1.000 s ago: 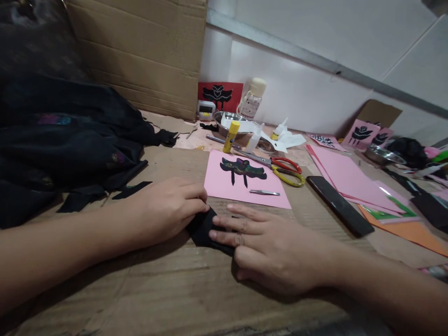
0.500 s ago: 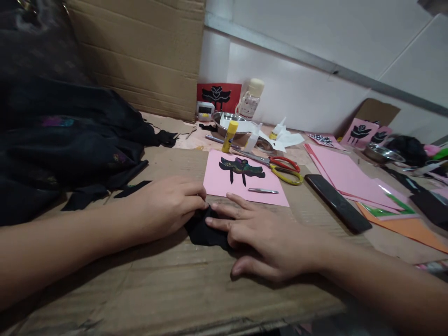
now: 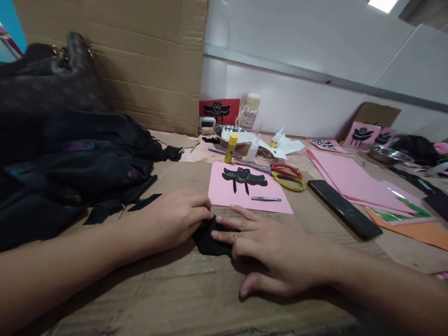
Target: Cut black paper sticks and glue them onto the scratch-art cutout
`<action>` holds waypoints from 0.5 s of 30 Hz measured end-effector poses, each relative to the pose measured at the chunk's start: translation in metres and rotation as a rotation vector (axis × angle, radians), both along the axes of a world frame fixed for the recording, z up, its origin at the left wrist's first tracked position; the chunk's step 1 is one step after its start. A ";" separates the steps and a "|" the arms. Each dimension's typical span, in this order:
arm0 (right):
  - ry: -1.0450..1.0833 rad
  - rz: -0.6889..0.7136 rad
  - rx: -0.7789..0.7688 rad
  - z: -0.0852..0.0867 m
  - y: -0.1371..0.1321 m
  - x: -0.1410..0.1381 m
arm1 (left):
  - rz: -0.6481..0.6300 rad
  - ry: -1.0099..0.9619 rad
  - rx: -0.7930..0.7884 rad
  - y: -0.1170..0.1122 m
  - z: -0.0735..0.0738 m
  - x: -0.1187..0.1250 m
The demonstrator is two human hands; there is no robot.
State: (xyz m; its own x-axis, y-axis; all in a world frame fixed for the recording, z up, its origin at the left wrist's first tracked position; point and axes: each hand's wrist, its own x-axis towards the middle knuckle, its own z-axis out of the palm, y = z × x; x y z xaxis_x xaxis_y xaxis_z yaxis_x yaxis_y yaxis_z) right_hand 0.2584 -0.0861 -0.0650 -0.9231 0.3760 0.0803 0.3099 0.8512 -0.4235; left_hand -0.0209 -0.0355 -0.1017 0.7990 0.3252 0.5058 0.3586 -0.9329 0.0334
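A small piece of black fabric (image 3: 212, 243) lies on the cardboard in front of me. My left hand (image 3: 185, 214) is closed, its fingertips pinching the upper left edge of the fabric. With fingers spread, my right hand (image 3: 266, 247) presses down flat on the fabric's right part and covers some of it. Just beyond the hands, a sheet of pink paper (image 3: 217, 196) bears a black cut-out shape (image 3: 245, 176) with coloured, shiny patches. Tweezers (image 3: 266, 199) rest on that sheet.
Scissors (image 3: 287, 176), a glue stick (image 3: 231, 148) and a white glue bottle (image 3: 253, 148) lie behind the sheet. A dark phone (image 3: 345, 210) and stacked pink paper (image 3: 353, 179) are on the right. Black cloth (image 3: 105, 158) is heaped at left, before a cardboard panel (image 3: 150, 60).
The view has tilted up a little, so everything sits slightly lower in the picture. Both hands keep almost the same places on the black fabric.
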 end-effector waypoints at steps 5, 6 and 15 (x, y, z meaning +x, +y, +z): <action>0.073 0.009 -0.028 -0.004 0.000 0.001 | -0.010 -0.013 0.000 0.001 -0.003 0.000; 0.059 0.008 -0.021 -0.004 0.000 0.001 | -0.014 -0.016 -0.002 0.001 -0.003 0.000; 0.046 -0.122 0.087 -0.010 0.010 0.000 | -0.010 0.000 -0.057 0.000 -0.002 0.000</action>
